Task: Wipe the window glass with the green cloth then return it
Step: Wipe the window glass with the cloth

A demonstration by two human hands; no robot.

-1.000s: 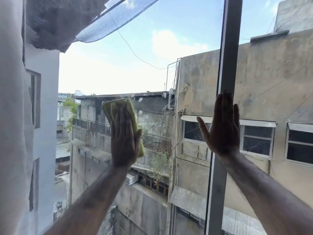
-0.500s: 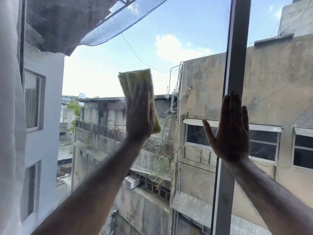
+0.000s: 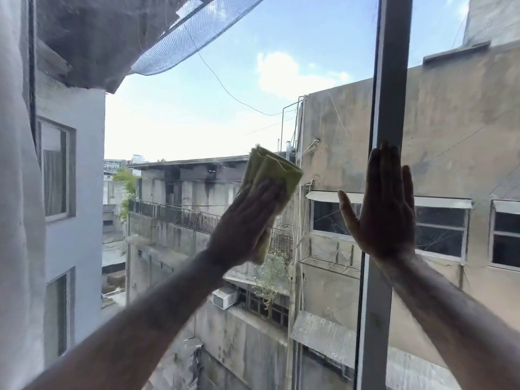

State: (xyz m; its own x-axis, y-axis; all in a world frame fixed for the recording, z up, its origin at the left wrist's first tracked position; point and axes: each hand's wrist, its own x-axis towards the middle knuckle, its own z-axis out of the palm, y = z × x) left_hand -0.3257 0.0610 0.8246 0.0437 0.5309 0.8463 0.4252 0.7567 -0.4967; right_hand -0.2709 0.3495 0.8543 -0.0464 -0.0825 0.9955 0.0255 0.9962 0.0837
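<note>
The window glass [image 3: 197,114] fills the view, with buildings and sky behind it. My left hand [image 3: 247,223] lies flat on a folded green cloth [image 3: 271,171] and presses it against the pane near the middle. The cloth's upper part sticks out past my fingertips, tilted to the right. My right hand [image 3: 380,209] is spread flat, fingers up, on the dark vertical window frame [image 3: 389,80] and holds nothing.
A white curtain [image 3: 17,192] hangs along the left edge. The vertical frame splits the glass into a wide left pane and a narrower right pane [image 3: 464,136]. Both forearms reach up from the bottom of the view.
My left hand swept the cloth up and to the right, then down and further right, ending close to the frame. The right hand stayed pressed in place.
</note>
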